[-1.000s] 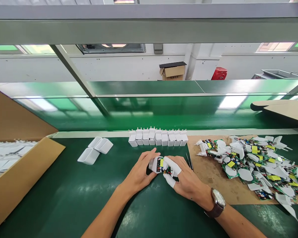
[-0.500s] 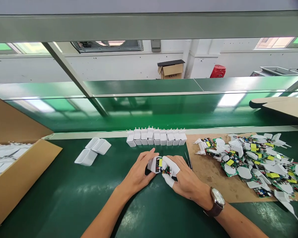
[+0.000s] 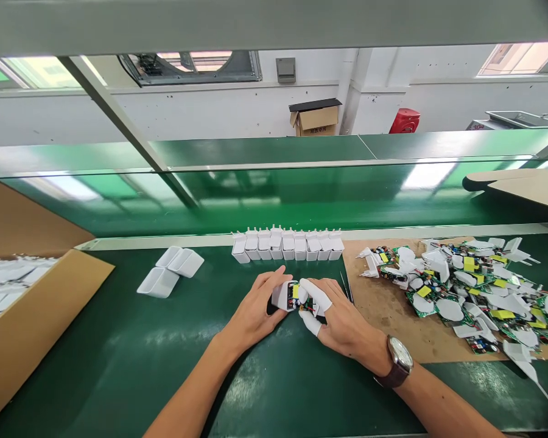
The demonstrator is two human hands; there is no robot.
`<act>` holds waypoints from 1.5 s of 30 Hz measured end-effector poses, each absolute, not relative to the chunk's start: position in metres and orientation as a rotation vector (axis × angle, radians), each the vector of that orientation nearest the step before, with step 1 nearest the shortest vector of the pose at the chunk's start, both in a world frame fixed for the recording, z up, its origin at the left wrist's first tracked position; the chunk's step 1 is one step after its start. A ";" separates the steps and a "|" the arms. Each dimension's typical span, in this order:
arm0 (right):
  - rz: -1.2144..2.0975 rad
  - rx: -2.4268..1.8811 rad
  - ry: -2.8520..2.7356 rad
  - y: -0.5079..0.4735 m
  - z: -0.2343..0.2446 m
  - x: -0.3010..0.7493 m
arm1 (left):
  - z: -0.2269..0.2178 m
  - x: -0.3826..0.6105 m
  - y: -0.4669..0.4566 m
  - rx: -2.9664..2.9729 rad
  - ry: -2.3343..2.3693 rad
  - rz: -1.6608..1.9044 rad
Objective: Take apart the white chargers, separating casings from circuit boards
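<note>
Between my hands, above the green tabletop, is a white plastic housing (image 3: 281,296) with a circuit board (image 3: 296,293) at its open end. My left hand (image 3: 259,307) grips the housing from the left, thumb and fingers around it. White finger covers sit on the thumb and forefinger of my right hand (image 3: 335,313), which pinches the circuit board from the right. The board carries a yellow part and a round white pad; its right end is partly hidden by my fingers. Tweezers (image 3: 346,288) lie just beyond my right hand.
Several white units (image 3: 287,246) stand in a row at the back. Three white housings (image 3: 159,281) lie at left, beside a cardboard box (image 3: 50,328) of white parts. On the right, circuit boards (image 3: 450,309) are heaped on a brown cardboard sheet (image 3: 383,328).
The whole view has shifted slightly as the camera tilts. Both hands keep the same hold, with the circuit board still at the housing's mouth.
</note>
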State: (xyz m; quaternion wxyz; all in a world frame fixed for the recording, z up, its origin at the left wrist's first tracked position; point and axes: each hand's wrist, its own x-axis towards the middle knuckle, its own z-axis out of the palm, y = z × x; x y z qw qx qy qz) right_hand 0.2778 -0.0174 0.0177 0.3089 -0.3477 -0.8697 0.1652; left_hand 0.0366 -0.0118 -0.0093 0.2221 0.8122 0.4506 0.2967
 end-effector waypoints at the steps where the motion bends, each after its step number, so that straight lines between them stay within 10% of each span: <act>1: 0.436 -0.916 -2.303 -0.017 0.018 0.278 | -0.009 0.037 -0.012 2.247 1.240 0.821; 45: 0.544 -0.828 -2.151 -0.002 -0.012 0.272 | 0.004 0.044 -0.018 1.802 1.190 0.738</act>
